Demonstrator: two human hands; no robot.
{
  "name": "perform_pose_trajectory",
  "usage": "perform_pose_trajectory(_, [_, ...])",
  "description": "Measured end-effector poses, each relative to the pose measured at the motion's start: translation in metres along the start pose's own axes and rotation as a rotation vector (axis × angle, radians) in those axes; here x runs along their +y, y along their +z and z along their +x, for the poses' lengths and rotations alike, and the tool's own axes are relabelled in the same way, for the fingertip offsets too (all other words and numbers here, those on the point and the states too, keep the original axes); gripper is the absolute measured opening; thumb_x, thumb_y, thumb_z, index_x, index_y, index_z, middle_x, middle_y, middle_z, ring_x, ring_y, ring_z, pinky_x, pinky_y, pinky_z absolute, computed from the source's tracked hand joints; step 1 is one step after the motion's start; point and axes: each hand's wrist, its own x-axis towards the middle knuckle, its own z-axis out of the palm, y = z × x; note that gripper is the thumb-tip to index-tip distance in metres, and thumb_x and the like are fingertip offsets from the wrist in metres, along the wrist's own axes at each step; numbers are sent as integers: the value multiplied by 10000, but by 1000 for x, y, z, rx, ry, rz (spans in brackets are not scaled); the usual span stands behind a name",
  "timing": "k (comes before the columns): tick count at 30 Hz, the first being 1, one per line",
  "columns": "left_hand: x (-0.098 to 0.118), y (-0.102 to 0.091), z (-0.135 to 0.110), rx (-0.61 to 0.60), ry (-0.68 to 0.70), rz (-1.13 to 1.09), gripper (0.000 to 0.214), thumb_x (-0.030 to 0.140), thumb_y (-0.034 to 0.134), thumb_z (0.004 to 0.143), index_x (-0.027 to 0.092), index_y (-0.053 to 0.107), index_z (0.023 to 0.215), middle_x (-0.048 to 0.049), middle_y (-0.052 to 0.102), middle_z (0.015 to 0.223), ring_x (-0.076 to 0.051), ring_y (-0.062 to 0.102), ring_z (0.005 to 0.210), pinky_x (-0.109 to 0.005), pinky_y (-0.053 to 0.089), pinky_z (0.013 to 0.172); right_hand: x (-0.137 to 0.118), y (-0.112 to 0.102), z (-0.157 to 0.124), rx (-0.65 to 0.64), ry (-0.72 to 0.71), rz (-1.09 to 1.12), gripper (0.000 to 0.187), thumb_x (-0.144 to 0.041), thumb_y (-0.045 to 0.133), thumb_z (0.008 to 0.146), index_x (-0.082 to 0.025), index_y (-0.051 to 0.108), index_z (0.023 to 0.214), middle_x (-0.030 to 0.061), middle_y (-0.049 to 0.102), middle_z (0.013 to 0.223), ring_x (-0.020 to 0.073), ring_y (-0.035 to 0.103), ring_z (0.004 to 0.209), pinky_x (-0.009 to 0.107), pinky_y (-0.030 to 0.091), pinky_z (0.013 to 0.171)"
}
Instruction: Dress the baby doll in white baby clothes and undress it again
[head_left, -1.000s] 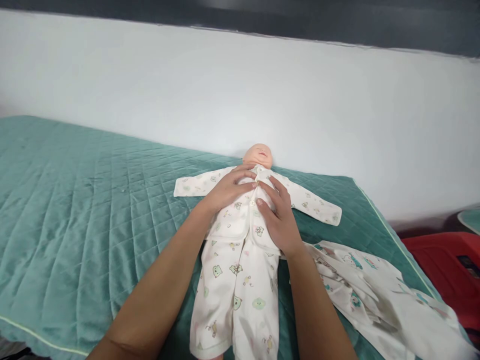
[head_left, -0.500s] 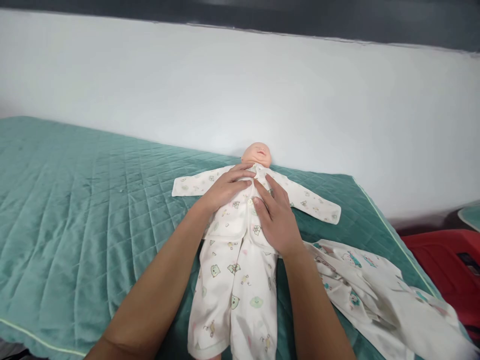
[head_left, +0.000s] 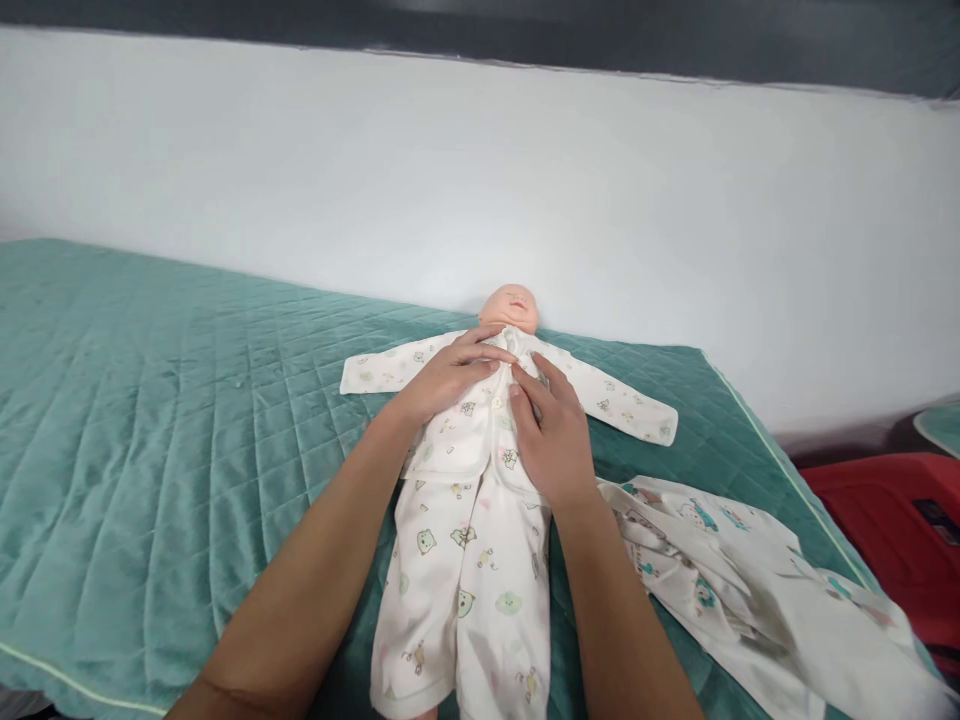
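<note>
A baby doll (head_left: 508,308) lies on its back, its head toward the wall. It wears a white long-sleeved baby shirt (head_left: 450,450) and matching trousers (head_left: 499,580), both with small animal prints. My left hand (head_left: 454,375) rests on the chest, its fingertips pinching at the shirt's front edge below the collar. From the other side, my right hand (head_left: 553,425) meets it there, thumb and fingers closed on the same front edge. A round button (head_left: 497,402) shows just below the fingertips. What lies directly under them is hidden.
A green quilted cover (head_left: 187,430) spreads beneath the doll. Rumpled white printed clothing (head_left: 750,570) lies to the right, beside my right forearm. Past the cover's right edge stands a red object (head_left: 885,520). A white wall (head_left: 480,180) rises behind.
My right hand's fingers have drawn in closer to my left fingertips at the shirt front. The left index finger reaches slightly further over the edge. The doll stays in place.
</note>
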Motion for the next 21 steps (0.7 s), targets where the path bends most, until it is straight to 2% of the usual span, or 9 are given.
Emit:
perform_pose_trajectory(5, [1,1,0,37,-13,13,248,311,600,896,310,724,1110,25,456,1561,-237,365,1488,-415,262,1244,6,2,0,31,47,154,331,-400,514,987,-341,679,1267,15,510,1512,263,465,1407,511,404,1170])
perform_pose_trajectory(11, [-1,5,1,75,1,-71,251,323,639,858,264,619,1101,-26,515,1513,-247,451,1424,-433,338,1190,4,1,0,65,36,191,314,-367,533,975,-338,679,1251,26,513,1500,251,480,1393,482,431,1145])
perform_pose_trajectory(14, [-3,5,1,93,8,-93,232,341,656,850,252,588,1053,-40,507,1522,-246,465,1413,-439,355,1174,3,2,-1,52,21,171,337,-362,526,979,-347,657,1289,26,493,1518,248,459,1408,493,408,1161])
perform_pose_trajectory(17, [-3,5,2,95,0,-55,214,385,671,854,254,617,1014,-32,489,1542,-247,443,1435,-442,311,1205,5,2,-1,28,-10,140,341,-370,521,982,-359,649,1298,14,486,1524,250,433,1425,509,363,1191])
perform_pose_trajectory(21, [1,4,1,73,-16,0,221,432,664,870,274,709,1018,-11,461,1568,-254,380,1481,-416,268,1233,6,3,0,30,-4,170,300,-372,536,974,-341,669,1241,20,499,1511,247,441,1417,502,362,1189])
